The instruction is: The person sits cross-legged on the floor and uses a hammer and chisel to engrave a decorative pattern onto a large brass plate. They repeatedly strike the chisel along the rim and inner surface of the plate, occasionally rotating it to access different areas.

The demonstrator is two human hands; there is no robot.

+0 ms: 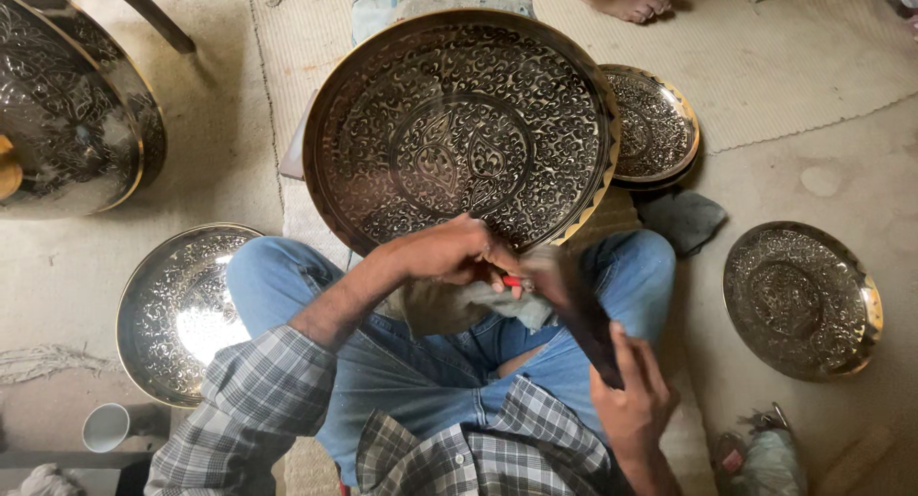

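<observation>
Nearest the camera, the right hand (pixel 633 400) is clenched around the lower end of a dark, flat tool (pixel 583 309) that rises slantwise toward the big tray; its upper end is blurred, so its exact shape cannot be told. Just beyond, the left hand (pixel 449 252) is closed in a pinch on a small red-tipped tool (pixel 514 282), its knuckles resting against the lower rim of the large round tray (pixel 459 123). Under that hand lies a crumpled grey cloth (pixel 449 305), bunched on the lap between the knees of blue jeans (pixel 421 372); the sleeves are grey checked flannel.

The large tray stands tilted, propped on the lap and leaning away — brass-coloured metal, shiny at the rim, its whole face covered in dense engraved scrollwork around a central round medallion.

Around it on the floor lie more engraved trays: a silvery one (pixel 177 309) beside the left knee, a duller one (pixel 801 300) well to the right, a smaller gold-rimmed one (pixel 655 128) partly behind the large tray, and a big dark one (pixel 72 104) at far left. A white cup (pixel 105 427) sits at the lower left — a woven mat (pixel 765 66) covers the far floor.
</observation>
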